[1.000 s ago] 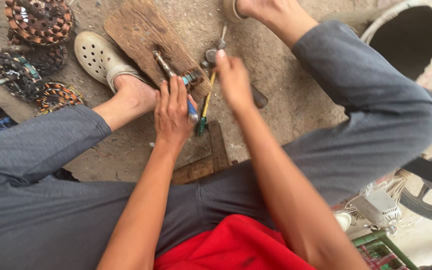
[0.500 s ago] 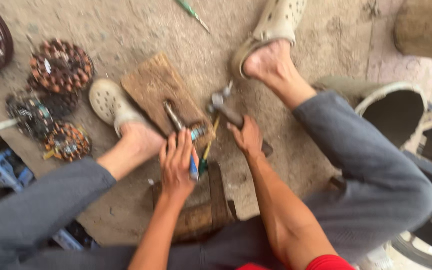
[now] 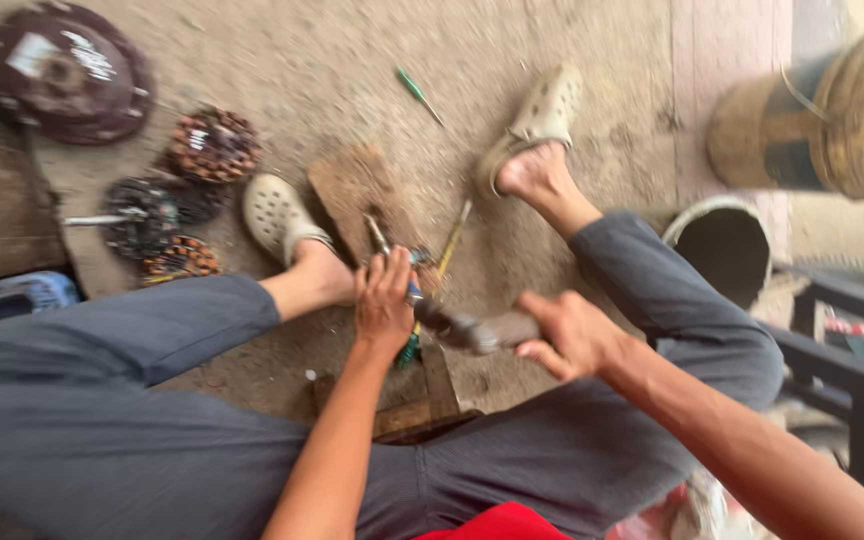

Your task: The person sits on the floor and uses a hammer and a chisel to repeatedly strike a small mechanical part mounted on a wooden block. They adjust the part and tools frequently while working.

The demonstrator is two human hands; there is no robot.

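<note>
I sit on the ground with my legs spread around a worn wooden block (image 3: pixel 357 190). My left hand (image 3: pixel 384 300) grips a slim metal tool with a blue handle (image 3: pixel 380 238), its tip resting on the block. My right hand (image 3: pixel 574 335) is shut on the wooden handle of a hammer (image 3: pixel 472 328), raised to the right of the block with its head pointing toward my left hand. A yellow-handled tool (image 3: pixel 452 240) lies beside the block.
Several wound copper coils (image 3: pixel 214 143) and a dark round metal cover (image 3: pixel 70 75) lie at the left. A green screwdriver (image 3: pixel 418 95) lies further out. A bucket (image 3: pixel 727 245) and a big drum (image 3: pixel 832 120) stand right. My feet wear pale clogs (image 3: pixel 274 215).
My right hand has lifted the hammer off the ground and drawn it back to the right. The view has tilted up, showing more floor. My left hand keeps the tool on the block.
</note>
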